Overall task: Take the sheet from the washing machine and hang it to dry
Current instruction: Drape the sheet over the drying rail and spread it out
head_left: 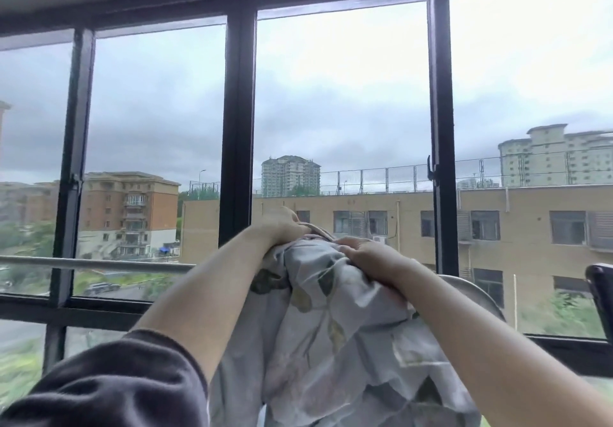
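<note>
While both arms reach up toward window, pale grey leaf-printed fabric sheet [331,327] sits bunched between hands, top of bundle above horizontal grey metal rail [99,264], rest hanging below rail toward body. Left hand [282,224] clenched round topmost fold, above rail; right hand [368,254] grasping fabric just beside it, about rail height. Likely reason for high two-handed hold: lift damp bulk over rail, then spread it. Contact between sheet and rail: cannot tell. Black metal window frame [237,128] behind rail; dark sleeve [109,383] well below rail
</note>
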Demonstrator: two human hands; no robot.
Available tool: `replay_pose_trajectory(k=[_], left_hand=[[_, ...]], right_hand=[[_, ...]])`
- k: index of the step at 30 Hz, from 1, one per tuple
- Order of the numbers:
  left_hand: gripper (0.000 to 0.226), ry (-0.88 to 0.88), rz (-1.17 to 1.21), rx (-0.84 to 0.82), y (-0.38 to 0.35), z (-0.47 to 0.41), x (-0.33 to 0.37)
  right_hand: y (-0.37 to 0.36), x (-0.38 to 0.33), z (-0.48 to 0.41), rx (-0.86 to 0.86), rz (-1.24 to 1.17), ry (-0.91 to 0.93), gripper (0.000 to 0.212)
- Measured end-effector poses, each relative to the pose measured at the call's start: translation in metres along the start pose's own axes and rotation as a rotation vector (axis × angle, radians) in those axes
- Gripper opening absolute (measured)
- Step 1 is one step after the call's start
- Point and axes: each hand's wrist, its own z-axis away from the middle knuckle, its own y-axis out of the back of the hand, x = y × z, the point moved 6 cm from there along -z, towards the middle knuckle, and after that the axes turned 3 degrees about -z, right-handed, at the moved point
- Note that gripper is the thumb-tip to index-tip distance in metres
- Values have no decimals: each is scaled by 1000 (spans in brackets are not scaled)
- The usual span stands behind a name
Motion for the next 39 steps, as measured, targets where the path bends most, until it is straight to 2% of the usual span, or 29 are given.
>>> replay_pose_trajectory(k=[1, 3, 6, 8, 10, 12, 14, 17, 19, 22, 25, 27, 28, 31, 35, 37, 39], left_hand=[[14, -10, -42, 80, -1, -2, 3], [19, 26, -2, 259, 11, -2, 0], [23, 255, 116, 541, 60, -1, -40], [32, 464, 156, 620, 92, 10, -90], [29, 558, -17, 507, 100, 26, -131], [24, 532, -293, 297, 82, 34, -153], [20, 485, -486, 177, 54, 36, -161], [31, 323, -651, 254, 33, 37, -149], [34, 184, -634, 271, 23, 38, -143], [38, 120, -505, 293, 9, 44, -146], [37, 68, -484, 397, 3, 49, -140], [36, 23, -462, 431, -3, 50, -131], [36, 12, -452, 430, -3, 50, -128], [32, 107, -434, 388, 19, 45, -147], [26, 430, -522, 392, 69, 49, -219], [27, 432, -522, 424, 66, 53, -226], [28, 364, -404, 468, 48, 56, -220]], right_hand=[[-2, 3, 0, 21, 22, 2, 34], [-1, 7, 2, 54, 45, -2, 34], [6, 20, 6, 86, 39, -30, 31], [11, 32, 7, 106, 54, -57, 32], [11, 37, 8, 127, 75, -72, 37], [6, 31, 6, 129, 95, -67, 34], [0, 18, 3, 135, 95, -50, 33], [-9, 2, -1, 128, 88, -34, 34], [-9, -1, -4, 102, 87, -62, 32], [2, -23, -10, 74, 146, -71, 31], [0, -71, -17, -61, -46, 23, 48], [-14, -92, -23, -171, 55, 31, 61], [-21, -95, -26, -204, 121, 13, 59], [-31, -88, -29, -202, 152, -16, 42], [-29, -74, -31, -180, 95, 4, 22], [-31, -71, -34, -156, 93, 7, 21], [-34, -72, -39, -138, 80, -2, 19]])
